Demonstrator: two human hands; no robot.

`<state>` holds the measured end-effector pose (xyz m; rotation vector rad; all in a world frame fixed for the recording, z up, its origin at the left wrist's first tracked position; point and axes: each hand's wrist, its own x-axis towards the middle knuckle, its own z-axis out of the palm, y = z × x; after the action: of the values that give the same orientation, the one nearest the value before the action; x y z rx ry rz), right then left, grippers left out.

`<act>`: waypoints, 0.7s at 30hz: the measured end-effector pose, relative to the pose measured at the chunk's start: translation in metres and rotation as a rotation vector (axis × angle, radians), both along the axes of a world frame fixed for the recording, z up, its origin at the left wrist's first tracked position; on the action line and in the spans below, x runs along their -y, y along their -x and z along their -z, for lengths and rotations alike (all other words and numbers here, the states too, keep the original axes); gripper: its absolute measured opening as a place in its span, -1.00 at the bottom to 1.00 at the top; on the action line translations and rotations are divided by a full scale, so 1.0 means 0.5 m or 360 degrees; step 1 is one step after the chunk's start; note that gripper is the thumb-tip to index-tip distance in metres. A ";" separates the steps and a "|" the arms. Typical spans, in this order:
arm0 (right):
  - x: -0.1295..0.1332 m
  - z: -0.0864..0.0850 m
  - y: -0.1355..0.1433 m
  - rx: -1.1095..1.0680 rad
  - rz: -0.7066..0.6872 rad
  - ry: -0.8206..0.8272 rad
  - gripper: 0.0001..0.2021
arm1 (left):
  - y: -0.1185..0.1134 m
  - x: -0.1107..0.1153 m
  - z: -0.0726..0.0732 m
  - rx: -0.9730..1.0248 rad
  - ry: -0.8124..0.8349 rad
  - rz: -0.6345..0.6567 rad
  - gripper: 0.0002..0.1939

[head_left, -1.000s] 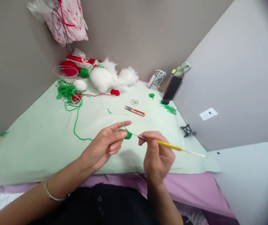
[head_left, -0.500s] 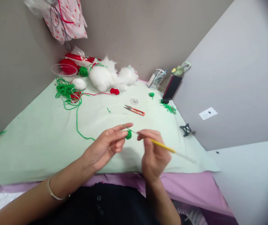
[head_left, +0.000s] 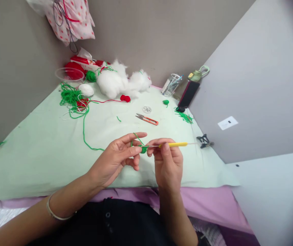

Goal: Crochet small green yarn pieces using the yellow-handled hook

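Between thumb and fingers, my left hand (head_left: 118, 155) pinches a small green crochet piece (head_left: 143, 149). Green yarn (head_left: 84, 131) runs from a loose heap across the cloth to that hand and passes over its raised index finger. My right hand (head_left: 169, 162) is closed round the yellow handle of a crochet hook (head_left: 175, 145). The hook's thin metal shaft lies level and its tip reaches the green piece by my left thumb; whether it sits inside a stitch I cannot tell.
Beyond my hands lie orange thread snips (head_left: 147, 119) and a small clear dish (head_left: 147, 109). White stuffing (head_left: 113, 82), a tangled green yarn heap (head_left: 71, 95) and a white ball (head_left: 86, 90) are farther back. A phone (head_left: 189, 94) leans at right near a black stand (head_left: 205, 141).
The hook has swung from a slant to nearly level, its tip now at the green piece. My right hand has turned with it. More yarn shows stretched from my left index finger.
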<state>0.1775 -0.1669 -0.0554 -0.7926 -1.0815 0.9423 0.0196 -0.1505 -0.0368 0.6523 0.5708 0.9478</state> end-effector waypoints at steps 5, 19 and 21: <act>0.017 -0.008 -0.004 0.0445 0.0184 -0.0113 -0.78 | 0.000 0.002 0.002 -0.0116 -0.0125 -0.0087 -0.62; 0.018 0.007 0.011 0.0408 0.0363 -0.0256 -0.77 | 0.004 0.000 -0.001 0.0001 0.0132 0.0011 -0.53; 0.015 -0.002 0.013 0.0269 0.0236 -0.0182 -0.79 | 0.002 0.003 -0.003 -0.0023 0.0060 0.0010 -0.55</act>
<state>0.1709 -0.1744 -0.0544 -0.8566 -1.1950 0.6914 0.0186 -0.1517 -0.0353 0.6273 0.5977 0.9250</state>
